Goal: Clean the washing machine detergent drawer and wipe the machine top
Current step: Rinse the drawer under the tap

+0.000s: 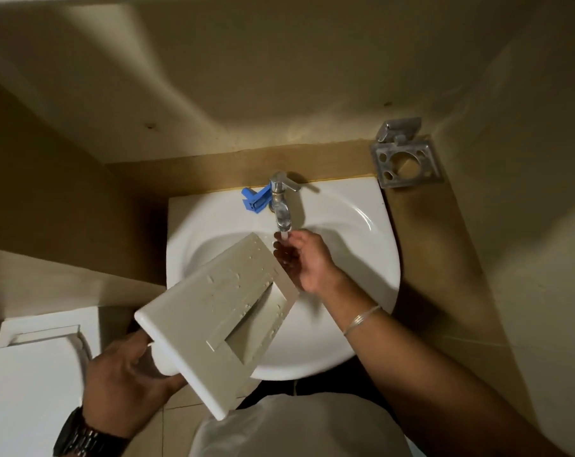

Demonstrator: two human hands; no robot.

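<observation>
The white detergent drawer (213,311) is held tilted over the white sink (362,232), its flat front panel facing up and beaded with water drops. My left hand (127,387) grips the drawer's lower end from underneath. My right hand (299,258) is held palm up, fingers apart, under the chrome tap (281,202), and a thin stream of water runs onto it. It sits just beside the drawer's upper corner. The drawer's compartments are hidden on the underside.
A blue plastic piece (254,199) rests on the sink rim left of the tap. A metal toothbrush holder (404,159) is fixed to the wall at the right. A white toilet with its lid (28,384) stands at the lower left.
</observation>
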